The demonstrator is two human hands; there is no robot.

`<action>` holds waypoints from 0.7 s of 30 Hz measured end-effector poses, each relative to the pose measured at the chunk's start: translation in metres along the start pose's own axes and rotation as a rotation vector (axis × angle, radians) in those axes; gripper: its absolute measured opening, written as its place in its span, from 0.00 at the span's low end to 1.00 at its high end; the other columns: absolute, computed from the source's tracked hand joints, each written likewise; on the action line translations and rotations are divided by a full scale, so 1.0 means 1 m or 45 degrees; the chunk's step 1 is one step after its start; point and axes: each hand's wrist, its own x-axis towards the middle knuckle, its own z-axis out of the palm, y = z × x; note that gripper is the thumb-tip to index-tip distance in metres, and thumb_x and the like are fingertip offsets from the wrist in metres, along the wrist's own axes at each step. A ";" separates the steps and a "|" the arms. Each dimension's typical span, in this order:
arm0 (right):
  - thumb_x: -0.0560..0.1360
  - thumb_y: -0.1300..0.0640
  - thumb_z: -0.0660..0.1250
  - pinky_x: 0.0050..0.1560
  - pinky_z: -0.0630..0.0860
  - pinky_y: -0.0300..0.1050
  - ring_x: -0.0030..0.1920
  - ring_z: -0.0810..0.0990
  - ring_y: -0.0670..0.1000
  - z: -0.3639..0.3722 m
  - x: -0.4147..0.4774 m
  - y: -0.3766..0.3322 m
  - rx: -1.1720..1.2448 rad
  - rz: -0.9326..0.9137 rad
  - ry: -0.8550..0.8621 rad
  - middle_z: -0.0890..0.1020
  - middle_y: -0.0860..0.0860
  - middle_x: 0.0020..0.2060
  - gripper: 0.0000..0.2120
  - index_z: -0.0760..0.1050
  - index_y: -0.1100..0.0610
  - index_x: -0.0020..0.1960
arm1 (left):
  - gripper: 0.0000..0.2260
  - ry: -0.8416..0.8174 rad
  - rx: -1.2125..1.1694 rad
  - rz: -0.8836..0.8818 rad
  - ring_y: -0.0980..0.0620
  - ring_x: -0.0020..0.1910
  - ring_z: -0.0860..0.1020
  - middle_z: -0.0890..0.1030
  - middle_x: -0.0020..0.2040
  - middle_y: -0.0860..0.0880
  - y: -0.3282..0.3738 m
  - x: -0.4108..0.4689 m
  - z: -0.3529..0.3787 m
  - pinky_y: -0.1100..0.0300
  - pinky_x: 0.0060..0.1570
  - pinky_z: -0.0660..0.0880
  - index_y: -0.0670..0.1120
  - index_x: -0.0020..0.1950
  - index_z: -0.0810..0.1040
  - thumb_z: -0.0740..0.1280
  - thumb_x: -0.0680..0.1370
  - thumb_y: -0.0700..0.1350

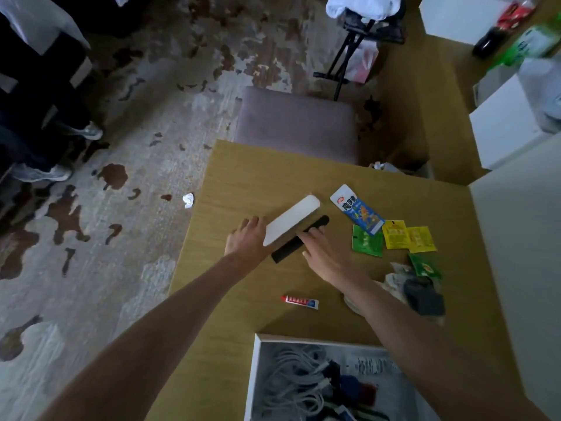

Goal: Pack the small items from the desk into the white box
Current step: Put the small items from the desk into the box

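— Hands first: left hand (247, 238) lies flat, steadying the white slab (290, 219); right hand (326, 253), fingers loosely spread, presses the black bar (300, 238) just beside it.

— Sachets (394, 235) right of that hand, box (318, 381) near the elbows. Neither's gripped; the bar could skid.

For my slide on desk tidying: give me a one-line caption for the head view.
Both hands, left and right, reach for a white slab and black comb on the desk.
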 end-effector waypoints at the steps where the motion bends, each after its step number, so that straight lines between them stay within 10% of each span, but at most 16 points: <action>1: 0.78 0.55 0.64 0.57 0.74 0.51 0.60 0.73 0.55 0.002 -0.002 0.001 -0.024 -0.021 0.009 0.77 0.53 0.58 0.17 0.71 0.55 0.66 | 0.24 0.047 -0.041 0.008 0.45 0.57 0.75 0.76 0.57 0.47 -0.002 -0.001 0.001 0.47 0.46 0.75 0.48 0.62 0.69 0.67 0.72 0.58; 8: 0.76 0.57 0.67 0.51 0.72 0.49 0.52 0.74 0.52 -0.004 -0.012 0.003 -0.042 -0.181 -0.019 0.76 0.51 0.50 0.05 0.74 0.53 0.51 | 0.22 0.249 -0.411 -0.016 0.47 0.51 0.78 0.79 0.54 0.47 -0.016 -0.045 -0.016 0.54 0.42 0.78 0.46 0.58 0.74 0.75 0.67 0.50; 12: 0.76 0.61 0.67 0.43 0.75 0.48 0.44 0.80 0.53 -0.004 -0.021 -0.004 0.014 -0.185 -0.053 0.81 0.53 0.49 0.15 0.71 0.52 0.61 | 0.23 0.304 -0.433 0.073 0.50 0.48 0.79 0.80 0.55 0.48 -0.015 -0.088 -0.044 0.59 0.41 0.78 0.46 0.60 0.74 0.75 0.67 0.48; 21: 0.76 0.58 0.67 0.50 0.72 0.44 0.53 0.76 0.53 -0.009 -0.029 -0.011 -0.002 -0.097 -0.158 0.77 0.53 0.55 0.07 0.75 0.55 0.54 | 0.23 0.419 -0.432 -0.007 0.53 0.43 0.78 0.80 0.54 0.51 -0.006 -0.183 -0.069 0.60 0.38 0.75 0.49 0.59 0.74 0.74 0.67 0.50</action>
